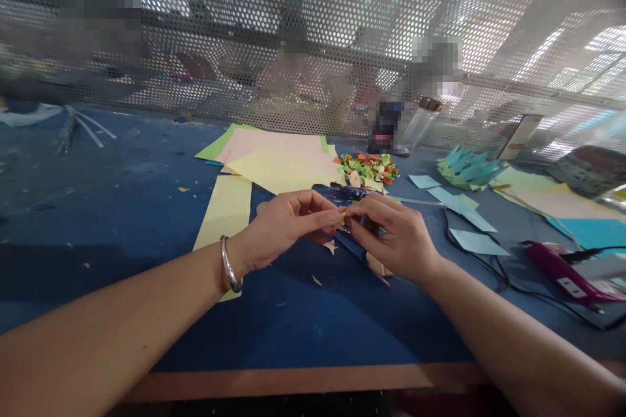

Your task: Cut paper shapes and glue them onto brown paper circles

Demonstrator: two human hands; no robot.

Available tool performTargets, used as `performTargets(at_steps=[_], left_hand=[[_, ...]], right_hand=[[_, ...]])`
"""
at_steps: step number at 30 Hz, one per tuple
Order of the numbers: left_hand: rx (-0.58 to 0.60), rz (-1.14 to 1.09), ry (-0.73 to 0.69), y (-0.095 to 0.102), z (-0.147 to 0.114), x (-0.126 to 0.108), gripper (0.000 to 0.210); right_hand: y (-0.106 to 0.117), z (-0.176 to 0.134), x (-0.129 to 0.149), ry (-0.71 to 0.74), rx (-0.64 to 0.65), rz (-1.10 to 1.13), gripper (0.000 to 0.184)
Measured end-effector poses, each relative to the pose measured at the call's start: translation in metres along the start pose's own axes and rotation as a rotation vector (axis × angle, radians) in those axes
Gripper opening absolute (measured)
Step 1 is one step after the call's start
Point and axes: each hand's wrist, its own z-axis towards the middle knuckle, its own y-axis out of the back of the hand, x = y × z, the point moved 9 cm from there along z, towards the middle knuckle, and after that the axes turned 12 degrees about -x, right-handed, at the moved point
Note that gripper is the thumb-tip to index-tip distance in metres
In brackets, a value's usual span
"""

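Fingertips of my left hand and my right hand meet over the blue table, both pinching a small tan piece that looks like paper. Most of that piece is hidden by the fingers. A bracelet circles my left wrist. Behind and beneath the hands lie dark blue items that I cannot make out clearly. A pale paper scrap rests just below my fingers. Past the hands is a heap of small green, orange and cream paper pieces.
Paper sheets and a yellow strip lie left of centre. At right are light blue papers, a folded paper piece, a magenta power strip and black cables. A perforated metal screen borders the table's back.
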Motion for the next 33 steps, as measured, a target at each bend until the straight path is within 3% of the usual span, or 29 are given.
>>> performTargets(at_steps=[5,12,16,20,23,28,33], left_hand=[[-0.053,0.034,0.018,0.005,0.003,0.004,0.022],[-0.149,0.202,-0.101,0.020,0.008,0.002,0.018],[-0.186,0.263,-0.200,0.032,0.012,-0.007,0.018],[-0.216,0.358,-0.304,0.040,0.014,-0.017,0.020],[-0.230,0.386,-0.335,0.042,0.015,-0.019,0.020],[-0.239,0.327,-0.323,0.044,0.016,-0.018,0.020],[-0.260,0.245,-0.315,0.045,0.014,-0.020,0.017]], right_hand=[[-0.003,-0.001,0.002,0.044,0.024,-0.040,0.017],[-0.005,0.000,-0.010,0.001,0.100,-0.095,0.015],[0.009,0.004,-0.048,-0.170,0.123,-0.254,0.013],[0.015,-0.004,-0.096,-0.398,0.284,-0.476,0.017],[0.015,-0.009,-0.111,-0.468,0.354,-0.536,0.020],[0.023,-0.013,-0.125,-0.534,0.296,-0.612,0.023],[0.023,-0.021,-0.150,-0.704,0.268,-0.457,0.028]])
